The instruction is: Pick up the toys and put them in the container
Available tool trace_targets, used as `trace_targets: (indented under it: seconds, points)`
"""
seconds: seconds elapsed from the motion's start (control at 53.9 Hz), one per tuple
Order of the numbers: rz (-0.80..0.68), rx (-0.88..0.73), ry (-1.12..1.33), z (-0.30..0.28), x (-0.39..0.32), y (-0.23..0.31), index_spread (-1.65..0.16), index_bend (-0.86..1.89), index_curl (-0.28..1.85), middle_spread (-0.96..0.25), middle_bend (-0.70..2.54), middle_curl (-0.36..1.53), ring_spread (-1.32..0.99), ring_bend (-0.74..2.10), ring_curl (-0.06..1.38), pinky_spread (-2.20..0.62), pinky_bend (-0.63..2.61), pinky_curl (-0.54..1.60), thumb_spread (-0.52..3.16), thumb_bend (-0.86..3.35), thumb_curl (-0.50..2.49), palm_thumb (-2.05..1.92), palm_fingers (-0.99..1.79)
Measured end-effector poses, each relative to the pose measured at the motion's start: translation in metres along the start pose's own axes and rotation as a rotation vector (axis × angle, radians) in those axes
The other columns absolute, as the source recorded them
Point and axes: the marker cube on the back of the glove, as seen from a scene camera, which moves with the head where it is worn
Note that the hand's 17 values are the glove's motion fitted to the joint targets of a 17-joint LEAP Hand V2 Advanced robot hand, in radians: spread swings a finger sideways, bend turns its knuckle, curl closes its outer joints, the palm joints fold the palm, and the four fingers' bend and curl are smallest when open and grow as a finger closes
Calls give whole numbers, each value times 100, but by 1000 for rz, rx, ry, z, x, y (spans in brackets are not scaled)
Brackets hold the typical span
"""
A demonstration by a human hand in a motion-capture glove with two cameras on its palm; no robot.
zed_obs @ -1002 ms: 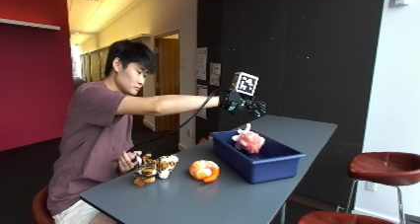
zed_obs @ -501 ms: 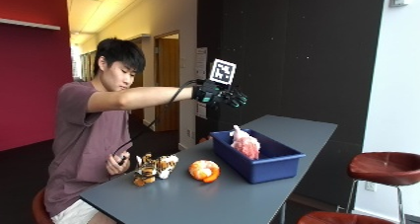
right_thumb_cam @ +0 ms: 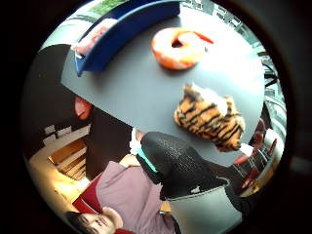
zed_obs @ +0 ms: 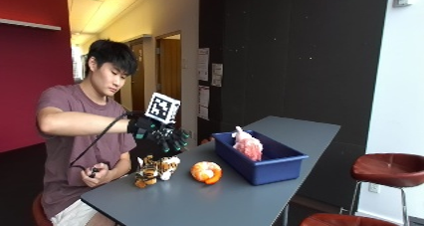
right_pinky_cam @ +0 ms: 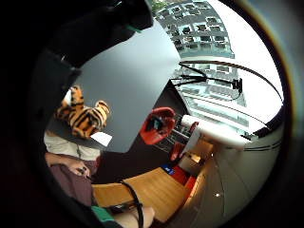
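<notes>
The gloved hand (zed_obs: 165, 136) hangs over the tiger toy (zed_obs: 151, 169) at the surface's (zed_obs: 218, 196) near end, fingers loosely curled, holding nothing. Only the outside view shows the pink toy (zed_obs: 248, 145) standing up in the blue container (zed_obs: 265, 161).

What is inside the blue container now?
The blue container holds one pink toy, sticking up above the rim. Its near wall hides the floor of the container, so anything lying low inside cannot be seen.

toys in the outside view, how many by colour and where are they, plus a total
pink toy, in the blue container: 1
orange toy, on the table: 1
tiger-striped toy, on the table: 1
total: 3 toys, 1 in the container, 2 on the table
</notes>
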Motion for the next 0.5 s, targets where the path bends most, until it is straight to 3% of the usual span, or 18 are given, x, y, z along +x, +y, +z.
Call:
trace_targets:
  seconds: [0.223, 0.315, 0.334, 0.352, 0.39, 0.501]
  points:
    - [-2, -33, -106, 89, -11, -5, -14, 1, 5, 10, 16, 24, 4, 41, 39, 5, 102, 36, 110, -6, 27, -7, -28]
    - [18, 45, -93, 108, -15, -13, -14, -1, 3, 9, 24, 28, 3, 63, 44, 4, 107, 37, 111, -3, 28, -3, -3]
    - [21, 71, -96, 109, -14, -14, -14, 1, 4, 10, 21, 27, 4, 57, 42, 5, 109, 38, 110, -5, 28, -5, -17]
    - [25, 99, -101, 109, -14, -16, -14, 0, 3, 8, 29, 30, -1, 73, 47, 2, 108, 37, 111, -3, 28, -2, 10]
    - [32, 152, -107, 110, -12, -19, -15, 1, 1, 4, 38, 32, -7, 85, 47, -4, 107, 35, 111, -2, 29, -1, 29]
    - [13, 251, -116, 114, -12, -25, -16, 0, -2, -10, 49, 37, -20, 109, 51, -23, 125, 37, 114, 0, 30, 3, 66]
